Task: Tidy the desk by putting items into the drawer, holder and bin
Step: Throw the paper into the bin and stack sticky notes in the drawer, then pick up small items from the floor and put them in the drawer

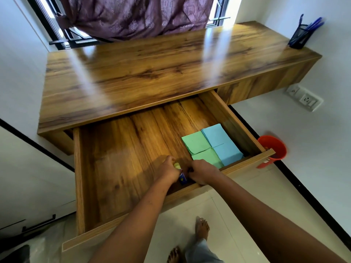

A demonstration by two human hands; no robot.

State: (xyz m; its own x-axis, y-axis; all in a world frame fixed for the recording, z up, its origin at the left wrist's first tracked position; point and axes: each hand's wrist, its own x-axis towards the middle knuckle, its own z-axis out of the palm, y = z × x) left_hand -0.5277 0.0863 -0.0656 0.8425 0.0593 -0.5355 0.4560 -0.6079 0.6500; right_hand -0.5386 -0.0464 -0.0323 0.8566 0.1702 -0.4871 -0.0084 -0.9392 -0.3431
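Desk drawer (123, 158) with coloured paper stacks (216, 137)

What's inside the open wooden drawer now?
At the drawer's right, green paper stacks and blue paper stacks. The left hand and right hand cover a small blue-yellow item; its identity is hidden.

This is a room in a home, set up as a small study corner. A glossy wood-grain tabletop (152, 69) with a pulled-out drawer (123, 158) runs under a barred window (62, 37) hung with a knotted purple curtain (133, 14). A mesh pen holder (299, 39) stands in the far corner. A wall socket (303, 98) sits lower on the wall, and bare feet (202, 227) stand on pale floor tiles (237, 215) near a red bin (279, 149).
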